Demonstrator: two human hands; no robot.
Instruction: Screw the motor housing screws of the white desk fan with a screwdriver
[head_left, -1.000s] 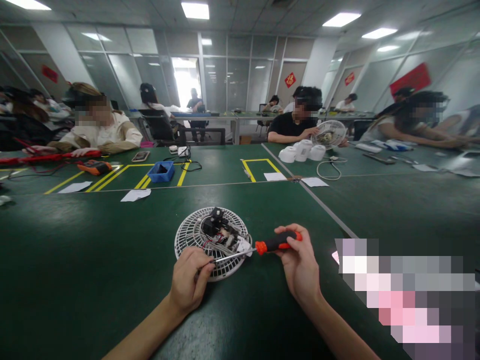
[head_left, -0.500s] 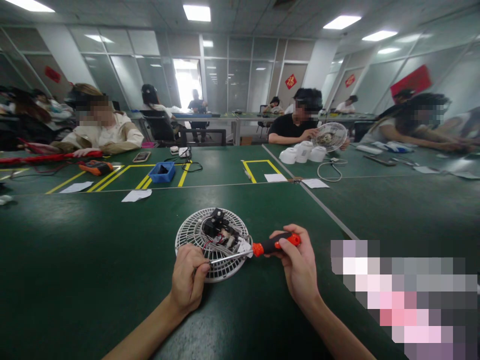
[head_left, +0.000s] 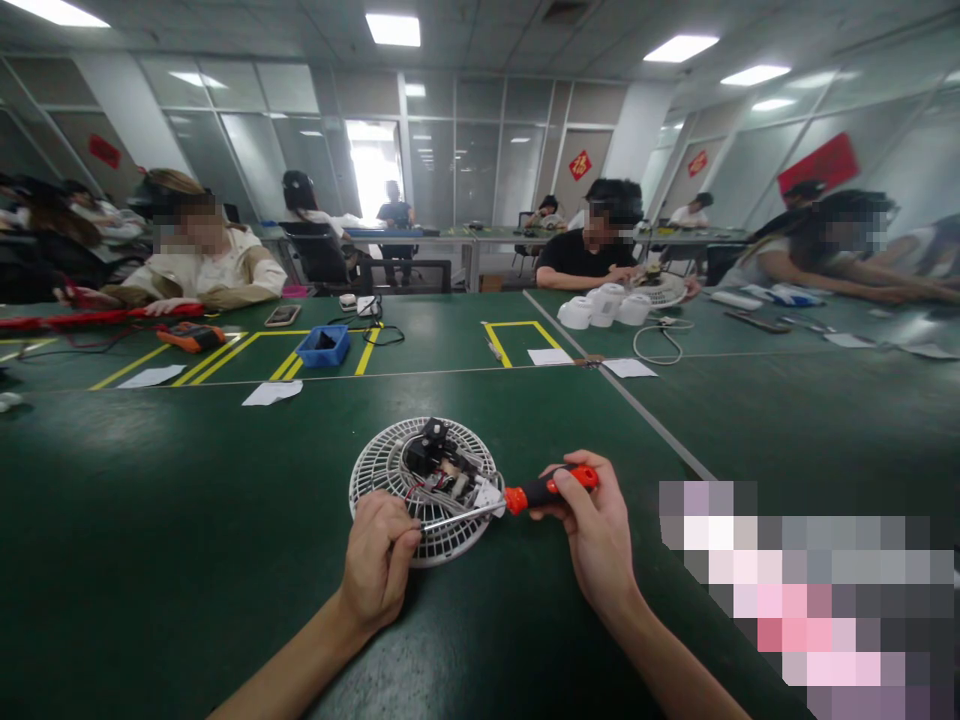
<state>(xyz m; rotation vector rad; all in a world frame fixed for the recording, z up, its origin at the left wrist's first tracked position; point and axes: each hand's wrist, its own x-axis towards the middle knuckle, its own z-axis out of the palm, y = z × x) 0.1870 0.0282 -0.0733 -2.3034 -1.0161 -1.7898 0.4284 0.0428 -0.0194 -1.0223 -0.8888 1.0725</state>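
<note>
My right hand (head_left: 596, 530) is closed around the red and black handle of a screwdriver (head_left: 544, 490), whose metal shaft points left. At the shaft's far end, my left hand (head_left: 377, 552) pinches the tip between thumb and fingers. Whether a small screw sits there too is hidden by the fingers. Beneath the shaft lies a round white fan grille (head_left: 450, 545) on the green table. A black motor housing (head_left: 427, 448) with wires and a white bracket rests on the grille. The left hand covers part of the grille's near-left rim.
Beyond the grille are a blue bin (head_left: 324, 345), paper slips (head_left: 272, 392), a phone (head_left: 283, 316) and an orange-black tool (head_left: 191, 337). White round parts (head_left: 604, 305) and a looped cable (head_left: 660, 345) lie at the far right. Co-workers sit across the table.
My hands, the screwdriver and the grille have hardly moved. Across the table, the co-worker in black has lowered a fan grille from upright to nearly flat.
</note>
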